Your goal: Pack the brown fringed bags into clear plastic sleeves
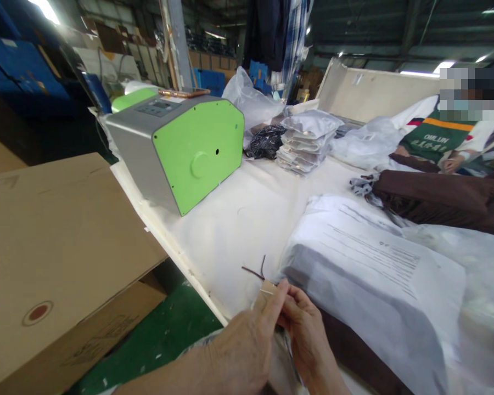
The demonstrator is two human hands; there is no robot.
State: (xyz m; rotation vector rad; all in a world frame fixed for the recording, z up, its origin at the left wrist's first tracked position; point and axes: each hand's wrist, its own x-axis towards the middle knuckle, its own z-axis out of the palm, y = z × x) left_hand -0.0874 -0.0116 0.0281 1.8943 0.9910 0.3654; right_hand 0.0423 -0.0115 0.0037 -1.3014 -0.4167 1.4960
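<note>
Left hand (241, 351) and right hand (308, 334) meet fingertip to fingertip, both pinched on a small tan card tag (264, 291) above the near edge of the white table (230, 230). The tag's thin dark brown string (255, 271) curls out at 12 o'clock. A white printed plastic bag (370, 263) lies at 2 o'clock and a green-and-grey machine (189, 148) stands at 11.

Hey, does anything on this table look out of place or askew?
Nothing spilled or damaged. A phone lies on top of the green machine, an odd perch, and loose dark thread ends stick out from the small tag pinched in the left hand.
</note>
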